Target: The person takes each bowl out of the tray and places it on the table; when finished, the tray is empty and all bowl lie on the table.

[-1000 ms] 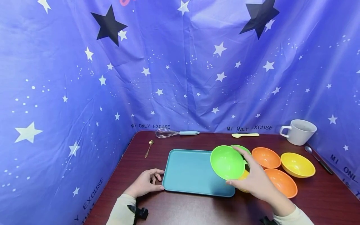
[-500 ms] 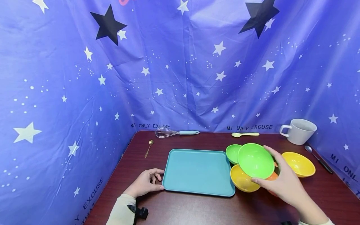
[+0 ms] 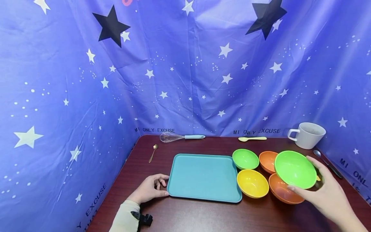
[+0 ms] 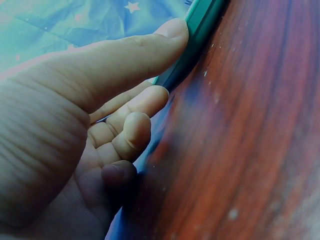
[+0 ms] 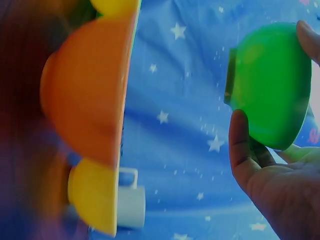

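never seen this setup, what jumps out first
The bright green plastic bowl held tilted in the right hand, above the orange and yellow bowls at the table's right. Next, the flat teal rectangular tray in the middle, with the left hand touching its left edge.

- The head view was bright and evenly lit, with soft shadows under the bowls on the bench [image 3: 203,216].
- Its edges bowed like a fisheye.
- Both wrist views were blurred, close-up and heavily colour-saturated.
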A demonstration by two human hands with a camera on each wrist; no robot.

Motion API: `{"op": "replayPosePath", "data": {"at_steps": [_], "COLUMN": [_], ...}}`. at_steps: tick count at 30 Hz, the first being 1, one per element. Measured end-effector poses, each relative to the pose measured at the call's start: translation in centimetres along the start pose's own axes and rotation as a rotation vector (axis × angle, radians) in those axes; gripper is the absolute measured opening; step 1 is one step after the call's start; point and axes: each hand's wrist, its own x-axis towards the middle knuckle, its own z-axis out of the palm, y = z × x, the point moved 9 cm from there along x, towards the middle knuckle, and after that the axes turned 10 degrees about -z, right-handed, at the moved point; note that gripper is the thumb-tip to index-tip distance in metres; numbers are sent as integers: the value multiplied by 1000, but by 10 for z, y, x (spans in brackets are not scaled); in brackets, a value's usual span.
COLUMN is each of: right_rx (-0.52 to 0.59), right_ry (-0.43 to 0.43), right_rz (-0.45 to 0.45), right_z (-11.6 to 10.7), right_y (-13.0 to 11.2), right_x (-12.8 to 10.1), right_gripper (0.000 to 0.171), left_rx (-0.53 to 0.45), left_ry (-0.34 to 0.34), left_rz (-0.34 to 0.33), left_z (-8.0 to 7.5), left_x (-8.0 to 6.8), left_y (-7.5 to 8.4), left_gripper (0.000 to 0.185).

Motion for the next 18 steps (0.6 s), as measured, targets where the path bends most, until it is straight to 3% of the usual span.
{"op": "replayPosePath", "data": {"at_steps": [10, 18], "right_rx": [27, 68], "right_ry": [0, 87], "right_rz": [18, 108], "right_z": [-24, -38], "right_y": [32, 68], "right_x": [-15, -37], "right_gripper": [110, 111], "left_rx": [2, 0], "left_ry": [-5, -6], "left_rz": [-2, -7], "left_z": [1, 0], "left_x": [1, 1], "left_y": [-1, 0], "left_gripper": [59, 60]}}
